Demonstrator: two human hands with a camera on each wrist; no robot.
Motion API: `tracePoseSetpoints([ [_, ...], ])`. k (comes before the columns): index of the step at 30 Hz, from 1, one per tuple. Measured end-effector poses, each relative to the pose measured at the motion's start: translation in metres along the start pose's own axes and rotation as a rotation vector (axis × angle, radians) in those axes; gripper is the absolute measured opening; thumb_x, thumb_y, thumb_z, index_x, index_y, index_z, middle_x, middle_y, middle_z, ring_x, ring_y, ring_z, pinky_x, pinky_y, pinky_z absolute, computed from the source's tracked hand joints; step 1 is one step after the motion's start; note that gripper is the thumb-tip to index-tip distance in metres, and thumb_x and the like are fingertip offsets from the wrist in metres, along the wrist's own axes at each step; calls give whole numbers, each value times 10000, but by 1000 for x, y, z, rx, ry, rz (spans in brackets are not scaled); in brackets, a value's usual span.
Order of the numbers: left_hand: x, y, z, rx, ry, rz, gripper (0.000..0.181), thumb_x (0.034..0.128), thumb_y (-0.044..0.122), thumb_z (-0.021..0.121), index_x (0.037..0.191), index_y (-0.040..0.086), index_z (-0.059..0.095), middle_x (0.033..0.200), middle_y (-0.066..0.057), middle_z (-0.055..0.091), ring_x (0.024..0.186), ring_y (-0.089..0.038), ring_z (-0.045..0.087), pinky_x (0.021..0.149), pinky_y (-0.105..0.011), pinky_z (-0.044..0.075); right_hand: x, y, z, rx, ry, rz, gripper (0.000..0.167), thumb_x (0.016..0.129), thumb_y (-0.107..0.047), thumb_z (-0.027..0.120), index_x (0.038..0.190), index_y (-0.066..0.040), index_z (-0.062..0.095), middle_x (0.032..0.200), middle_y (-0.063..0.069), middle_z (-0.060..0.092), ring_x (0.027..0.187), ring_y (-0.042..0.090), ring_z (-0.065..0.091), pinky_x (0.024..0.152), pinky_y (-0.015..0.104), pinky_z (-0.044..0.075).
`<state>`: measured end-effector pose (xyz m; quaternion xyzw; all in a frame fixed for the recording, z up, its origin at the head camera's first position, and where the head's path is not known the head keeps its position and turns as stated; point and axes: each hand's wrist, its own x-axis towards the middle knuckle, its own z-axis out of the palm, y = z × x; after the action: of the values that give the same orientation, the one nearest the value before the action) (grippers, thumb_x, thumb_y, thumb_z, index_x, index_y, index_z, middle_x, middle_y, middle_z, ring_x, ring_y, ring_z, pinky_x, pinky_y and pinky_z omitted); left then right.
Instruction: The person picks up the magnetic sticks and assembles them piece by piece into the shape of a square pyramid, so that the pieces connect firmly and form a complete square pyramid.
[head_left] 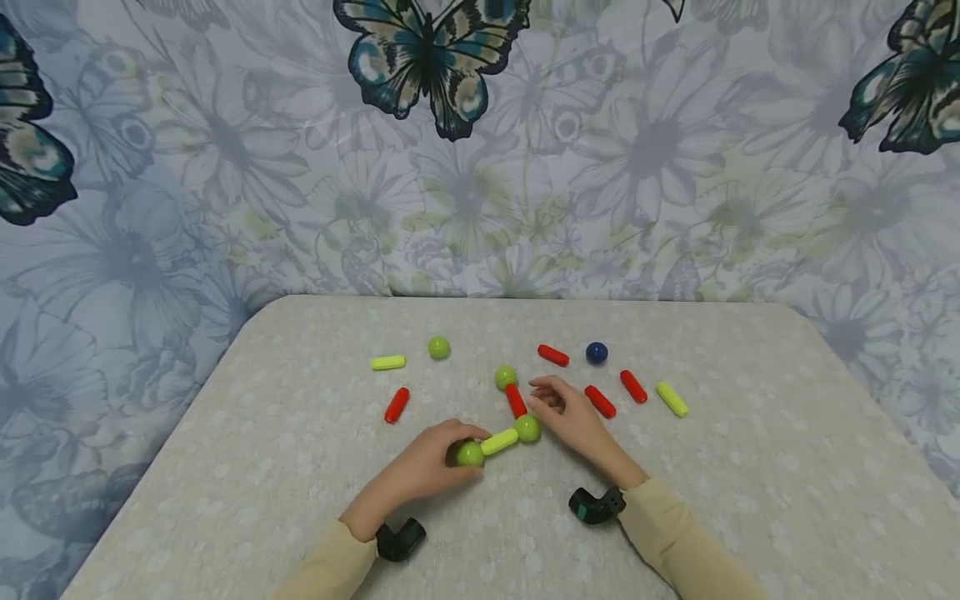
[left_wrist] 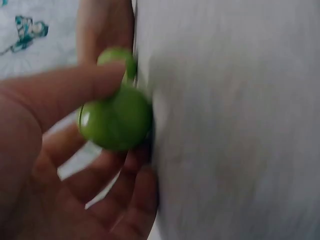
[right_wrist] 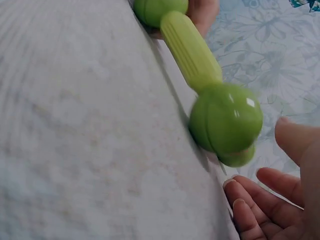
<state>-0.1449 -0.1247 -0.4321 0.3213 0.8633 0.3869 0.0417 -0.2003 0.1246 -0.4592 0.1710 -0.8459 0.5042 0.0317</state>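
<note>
My left hand (head_left: 427,462) grips a green ball (head_left: 470,454) between thumb and fingers, low over the table. That ball joins a yellow-green rod (head_left: 500,442), which runs to a second green ball (head_left: 528,428). From there a red rod (head_left: 515,400) leads away to a third green ball (head_left: 506,377). In the left wrist view the thumb lies across the held ball (left_wrist: 117,117). Beside the second ball is my right hand (head_left: 573,417), its fingers loosely bent. The right wrist view shows a gap between its thumb and that ball (right_wrist: 227,117), with nothing held.
Left of the chain lie a yellow-green rod (head_left: 388,362), a red rod (head_left: 397,405) and a loose green ball (head_left: 438,347). To the right are a dark blue ball (head_left: 597,353), several red rods (head_left: 633,386) and another yellow-green rod (head_left: 672,399). A patterned backdrop stands behind the table (head_left: 750,500).
</note>
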Motion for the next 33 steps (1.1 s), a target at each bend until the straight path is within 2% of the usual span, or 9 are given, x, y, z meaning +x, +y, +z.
tracePoseSetpoints([
  [2, -3, -4, -7, -59, -68, 11, 365, 819, 93, 730, 1171, 92, 631, 1033, 28, 580, 897, -128, 524, 795, -314, 430, 0, 1, 1, 22, 5, 23, 334, 918, -241, 632, 1199, -63, 602, 1009, 34, 640, 837, 146, 588, 722, 278, 483],
  [4, -5, -6, -12, -113, -132, -14, 368, 832, 94, 719, 1188, 126, 632, 1048, 52, 571, 908, -125, 510, 814, -313, 417, -1, 1, 1, 30, 11, 33, 347, 914, -215, 638, 1221, -60, 594, 1039, 53, 641, 847, 157, 593, 724, 283, 486],
  [6, -5, -6, -14, -139, -173, -32, 368, 837, 87, 710, 1193, 144, 634, 1057, 59, 570, 915, -126, 507, 819, -308, 414, -1, 1, 1, 26, 13, 38, 342, 902, -176, 654, 1218, -59, 600, 1053, 59, 640, 842, 161, 592, 723, 286, 486],
  [9, -5, -6, -15, -148, -202, -47, 366, 840, 68, 701, 1190, 151, 639, 1068, 59, 570, 928, -125, 507, 822, -305, 415, -2, 1, 0, 4, 8, 31, 332, 885, -130, 669, 1204, -55, 613, 1032, 54, 640, 810, 162, 579, 701, 287, 474],
  [18, -4, -6, -14, -162, -206, -8, 373, 845, 42, 686, 1206, 122, 635, 1070, 47, 577, 938, -122, 517, 825, -309, 423, -1, 2, -1, -23, -42, -42, 292, 883, -112, 668, 1172, -74, 645, 919, 5, 625, 733, 138, 551, 642, 260, 463],
  [23, -7, -8, -10, -159, -212, -9, 365, 846, 51, 692, 1200, 116, 634, 1075, 45, 582, 940, -118, 518, 825, -304, 425, -5, 4, 1, -26, -56, -24, 290, 890, -126, 663, 1174, -69, 642, 911, 3, 620, 729, 136, 541, 633, 256, 455],
  [33, -4, -11, -12, -158, -209, -11, 381, 833, 97, 724, 1202, 110, 630, 1088, 43, 588, 955, -125, 521, 842, -319, 424, -2, 1, -2, -53, -36, -37, 282, 895, -137, 656, 1168, -66, 637, 927, 21, 633, 753, 141, 554, 657, 269, 460],
])
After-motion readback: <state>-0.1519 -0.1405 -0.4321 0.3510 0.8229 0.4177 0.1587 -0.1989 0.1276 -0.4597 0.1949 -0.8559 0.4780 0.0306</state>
